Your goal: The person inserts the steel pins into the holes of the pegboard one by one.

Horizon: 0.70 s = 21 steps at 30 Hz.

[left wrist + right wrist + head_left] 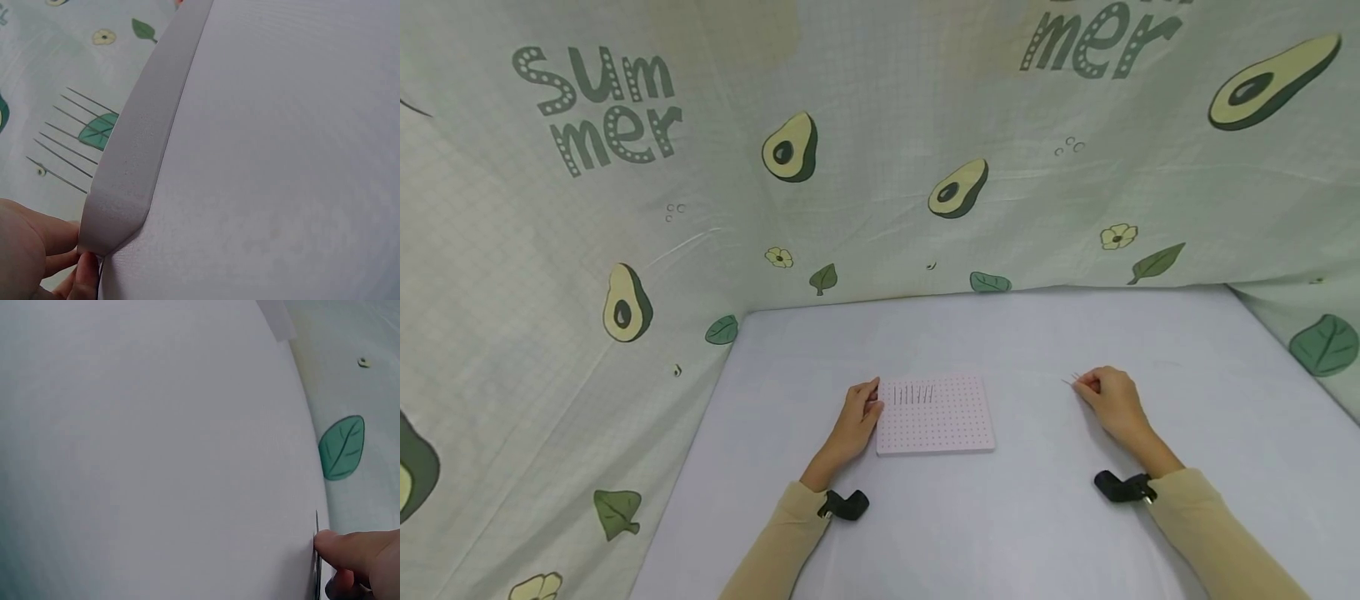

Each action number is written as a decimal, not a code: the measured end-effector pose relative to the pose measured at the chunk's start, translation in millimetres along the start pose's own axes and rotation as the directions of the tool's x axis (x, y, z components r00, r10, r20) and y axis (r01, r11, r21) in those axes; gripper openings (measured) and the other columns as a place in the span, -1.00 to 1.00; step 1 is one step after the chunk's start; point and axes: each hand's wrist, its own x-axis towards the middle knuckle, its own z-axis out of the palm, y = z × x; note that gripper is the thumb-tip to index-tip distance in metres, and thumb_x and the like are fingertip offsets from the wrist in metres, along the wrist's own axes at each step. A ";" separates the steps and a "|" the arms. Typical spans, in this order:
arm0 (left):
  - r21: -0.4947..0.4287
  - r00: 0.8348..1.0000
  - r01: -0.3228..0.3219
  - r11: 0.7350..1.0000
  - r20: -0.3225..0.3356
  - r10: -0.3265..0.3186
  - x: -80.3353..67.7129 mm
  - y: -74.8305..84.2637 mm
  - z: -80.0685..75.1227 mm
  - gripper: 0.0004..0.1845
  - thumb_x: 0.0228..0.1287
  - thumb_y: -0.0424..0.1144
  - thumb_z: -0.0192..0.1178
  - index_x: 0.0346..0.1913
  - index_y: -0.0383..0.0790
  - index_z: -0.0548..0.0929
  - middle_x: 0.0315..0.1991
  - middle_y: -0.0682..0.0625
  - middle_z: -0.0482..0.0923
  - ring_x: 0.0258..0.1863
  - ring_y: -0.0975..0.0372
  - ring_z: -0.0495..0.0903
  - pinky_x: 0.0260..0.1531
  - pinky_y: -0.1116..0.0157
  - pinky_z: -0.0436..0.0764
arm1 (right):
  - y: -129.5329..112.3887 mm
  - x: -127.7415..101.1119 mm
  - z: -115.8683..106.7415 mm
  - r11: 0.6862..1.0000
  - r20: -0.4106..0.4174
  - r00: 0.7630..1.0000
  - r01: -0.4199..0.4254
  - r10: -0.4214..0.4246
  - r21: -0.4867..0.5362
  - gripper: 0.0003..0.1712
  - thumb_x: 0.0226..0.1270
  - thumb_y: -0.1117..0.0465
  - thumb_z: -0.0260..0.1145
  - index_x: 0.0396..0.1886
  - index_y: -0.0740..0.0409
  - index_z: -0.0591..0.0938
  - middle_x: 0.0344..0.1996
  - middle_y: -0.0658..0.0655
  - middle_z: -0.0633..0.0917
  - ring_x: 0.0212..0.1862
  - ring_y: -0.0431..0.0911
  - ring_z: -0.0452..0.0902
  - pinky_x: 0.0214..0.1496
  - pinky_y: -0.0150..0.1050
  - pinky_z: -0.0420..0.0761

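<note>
I see a pale lilac table [970,533] under both sleeves, with a printed cloth backdrop [880,167] rising at twelve o'clock; it reads "Summer" among avocados and leaves. My left hand [855,425] rests against the left edge of the pink pegboard [936,417], fingers [69,262] curled on its corner. Thin pins [913,393] stand upright along the board's far rows. At two o'clock, my right hand [1112,404] pinches loose needles [1070,380] on the table.
</note>
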 end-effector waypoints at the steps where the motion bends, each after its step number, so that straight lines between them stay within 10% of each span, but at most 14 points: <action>1: 0.001 1.000 -0.004 1.000 0.000 0.004 0.0 -0.3 0.0 -0.47 0.55 -0.37 -0.02 0.49 -0.43 0.21 0.24 -0.30 0.25 0.12 0.06 0.38 0.20 0.08 0.43 | -1.5 0.1 -0.3 1.000 0.005 1.000 -0.003 0.003 0.002 -0.87 0.30 0.44 0.34 -0.39 0.49 0.63 -0.52 0.20 0.58 -0.43 -0.04 0.41 -0.46 -0.31 0.37; 21: 0.005 1.000 -0.017 1.000 -0.004 0.017 0.9 -3.7 0.4 -0.47 0.55 -0.37 -0.01 0.47 -0.45 0.22 0.24 -0.33 0.25 0.12 0.03 0.41 0.20 0.08 0.44 | -38.4 12.5 4.5 0.957 0.046 0.990 0.117 -0.133 0.264 -0.80 0.58 0.31 0.07 -0.12 0.44 0.49 -0.33 0.23 0.60 -0.30 -0.16 0.44 -0.32 -0.52 0.40</action>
